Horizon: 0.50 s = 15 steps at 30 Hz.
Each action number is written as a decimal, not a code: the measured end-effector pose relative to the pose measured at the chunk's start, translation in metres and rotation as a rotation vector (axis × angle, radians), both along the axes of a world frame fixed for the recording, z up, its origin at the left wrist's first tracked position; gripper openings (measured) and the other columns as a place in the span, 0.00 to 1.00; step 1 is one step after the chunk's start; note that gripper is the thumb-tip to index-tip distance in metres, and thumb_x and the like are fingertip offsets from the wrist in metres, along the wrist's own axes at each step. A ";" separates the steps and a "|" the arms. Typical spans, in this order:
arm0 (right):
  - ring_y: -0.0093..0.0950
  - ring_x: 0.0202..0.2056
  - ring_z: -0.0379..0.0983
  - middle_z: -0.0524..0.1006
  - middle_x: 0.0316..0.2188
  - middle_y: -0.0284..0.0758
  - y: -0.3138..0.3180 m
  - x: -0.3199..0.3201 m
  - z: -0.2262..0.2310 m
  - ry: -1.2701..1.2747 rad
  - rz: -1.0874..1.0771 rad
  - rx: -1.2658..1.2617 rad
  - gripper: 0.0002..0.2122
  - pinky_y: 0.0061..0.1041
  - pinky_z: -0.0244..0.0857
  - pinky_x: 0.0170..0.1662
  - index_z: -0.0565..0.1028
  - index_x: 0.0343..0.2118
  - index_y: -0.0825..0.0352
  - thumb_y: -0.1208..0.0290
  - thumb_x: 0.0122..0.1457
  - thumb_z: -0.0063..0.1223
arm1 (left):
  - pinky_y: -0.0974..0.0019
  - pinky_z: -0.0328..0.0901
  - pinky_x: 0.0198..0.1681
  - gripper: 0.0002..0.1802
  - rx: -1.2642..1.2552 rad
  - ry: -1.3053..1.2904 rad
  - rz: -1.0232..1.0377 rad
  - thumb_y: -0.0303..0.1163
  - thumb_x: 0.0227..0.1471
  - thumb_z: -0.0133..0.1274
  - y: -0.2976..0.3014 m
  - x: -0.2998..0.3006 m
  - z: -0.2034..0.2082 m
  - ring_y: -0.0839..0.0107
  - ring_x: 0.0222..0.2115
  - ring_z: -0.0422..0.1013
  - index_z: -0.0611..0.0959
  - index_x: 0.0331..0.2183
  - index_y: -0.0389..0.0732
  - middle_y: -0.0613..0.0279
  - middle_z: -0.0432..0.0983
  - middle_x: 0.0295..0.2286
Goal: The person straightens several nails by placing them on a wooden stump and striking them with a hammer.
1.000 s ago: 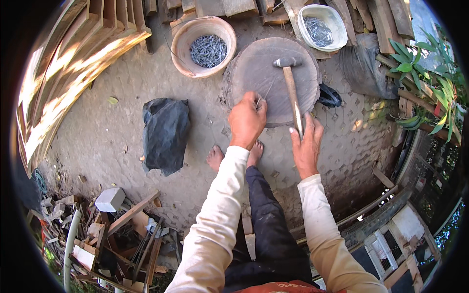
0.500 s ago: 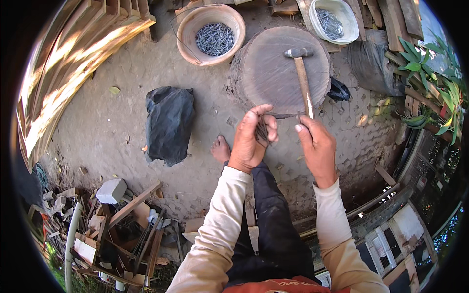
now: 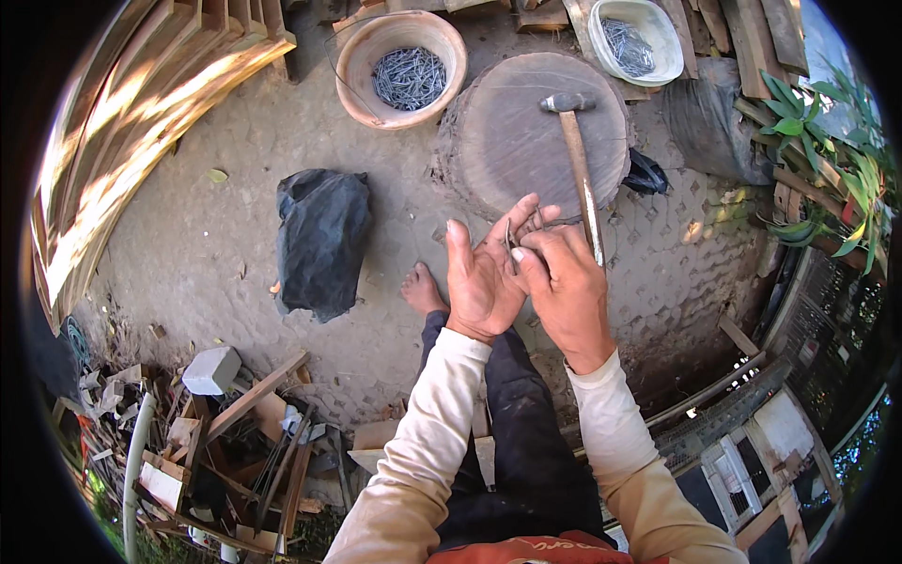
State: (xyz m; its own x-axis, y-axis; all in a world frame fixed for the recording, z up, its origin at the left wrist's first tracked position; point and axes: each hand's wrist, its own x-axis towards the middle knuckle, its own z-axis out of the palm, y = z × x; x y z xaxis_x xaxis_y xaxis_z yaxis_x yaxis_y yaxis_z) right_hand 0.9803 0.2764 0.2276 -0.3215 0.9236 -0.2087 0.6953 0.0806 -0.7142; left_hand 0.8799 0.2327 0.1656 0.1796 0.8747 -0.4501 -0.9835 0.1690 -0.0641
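My left hand (image 3: 486, 287) is turned palm up below the stump, its thumb apart and its fingers stretched. Thin dark nails (image 3: 508, 235) are held across those fingers, partly hidden by my right hand. From the right, my right hand (image 3: 567, 291) reaches over with thumb and forefinger pinched on the nails. Beyond both hands is a round wooden stump (image 3: 512, 132). A hammer (image 3: 576, 155) lies on it, head away from me, its handle end jutting over the near edge close to my right hand.
Behind the stump stand a clay-coloured bowl (image 3: 349, 80) of nails and a white plastic tub (image 3: 669, 61) of nails. A dark plastic bag (image 3: 324, 244) lies left on the ground. Stacked boards (image 3: 141, 122) fill the far left, scrap wood (image 3: 240, 451) the near left, plants (image 3: 827, 141) the right.
My right hand has moved left to meet the nails in my left hand. The left fingers, curled around the nails before, have opened out. The hammer still lies on the stump.
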 end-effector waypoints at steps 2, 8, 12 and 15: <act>0.40 0.32 0.77 0.76 0.32 0.41 -0.002 -0.002 -0.001 -0.065 0.019 -0.028 0.07 0.36 0.70 0.35 0.77 0.36 0.69 0.75 0.56 0.60 | 0.49 0.58 0.63 0.60 -0.002 0.017 0.005 0.77 0.52 0.37 0.000 0.006 0.003 0.50 0.60 0.60 0.56 0.65 0.33 0.45 0.60 0.60; 0.28 0.27 0.75 0.78 0.29 0.37 -0.008 0.005 -0.015 -0.061 -0.049 -0.092 0.06 0.29 0.68 0.31 0.76 0.32 0.71 0.76 0.55 0.61 | 0.56 0.64 0.56 0.53 -0.079 0.093 0.021 0.72 0.56 0.41 -0.002 0.013 0.003 0.60 0.50 0.68 0.59 0.63 0.35 0.53 0.67 0.51; 0.21 0.26 0.74 0.80 0.29 0.35 -0.007 0.007 -0.009 0.348 -0.375 -0.343 0.05 0.24 0.67 0.29 0.77 0.34 0.70 0.76 0.59 0.59 | 0.70 0.67 0.32 0.24 -0.267 0.408 0.047 0.50 0.62 0.52 -0.002 0.020 -0.017 0.76 0.28 0.69 0.76 0.46 0.38 0.67 0.72 0.29; 0.14 0.27 0.70 0.78 0.27 0.29 -0.006 0.013 -0.017 0.364 -0.521 -0.382 0.05 0.18 0.65 0.29 0.77 0.34 0.72 0.75 0.61 0.58 | 0.74 0.56 0.20 0.11 -0.275 0.433 -0.153 0.38 0.61 0.55 -0.006 0.013 -0.011 0.82 0.17 0.59 0.77 0.36 0.40 0.74 0.66 0.19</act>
